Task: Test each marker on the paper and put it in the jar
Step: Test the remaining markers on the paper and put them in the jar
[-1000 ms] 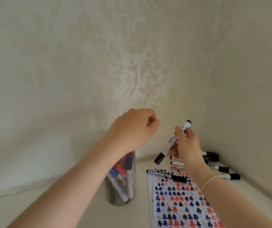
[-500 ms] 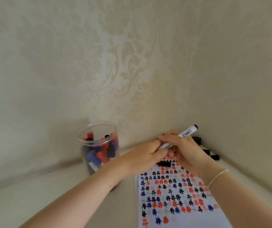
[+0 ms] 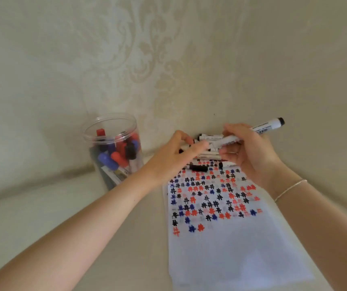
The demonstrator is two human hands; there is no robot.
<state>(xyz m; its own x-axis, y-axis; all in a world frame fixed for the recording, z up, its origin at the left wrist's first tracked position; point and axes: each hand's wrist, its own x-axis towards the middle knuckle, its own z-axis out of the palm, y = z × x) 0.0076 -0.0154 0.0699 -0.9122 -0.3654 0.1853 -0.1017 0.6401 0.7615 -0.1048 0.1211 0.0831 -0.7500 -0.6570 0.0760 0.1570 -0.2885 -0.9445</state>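
The right hand [image 3: 250, 152] grips a white marker [image 3: 252, 132] by its middle, raised above the far edge of the paper [image 3: 231, 248], its black end pointing up and to the right. The left hand [image 3: 174, 156] reaches in to the marker's lower end with its fingers half curled; the view is blurred there, so I cannot tell whether they pinch the cap or only touch it, though pulling the cap off looks like the step in hand. The clear jar [image 3: 113, 152] stands on the tabletop [image 3: 42, 227] to the left of the paper, near the wall at the back edge, and already holds a good many markers with red, blue and black caps, packed at a slant. The far half of the sheet is covered with rows of small hash marks in black, red and blue (one per tested marker, I would judge), while the near half is blank. So the job seems well past its midpoint. What is left lies at the far end of the paper: a small heap of loose markers [image 3: 208, 156] behind the hands, in the back corner of the tabletop, one of them [image 3: 197, 168] lying across the sheet's far edge. Each of these, and the one in hand, has yet to be scribbled with, capped and dropped into the jar
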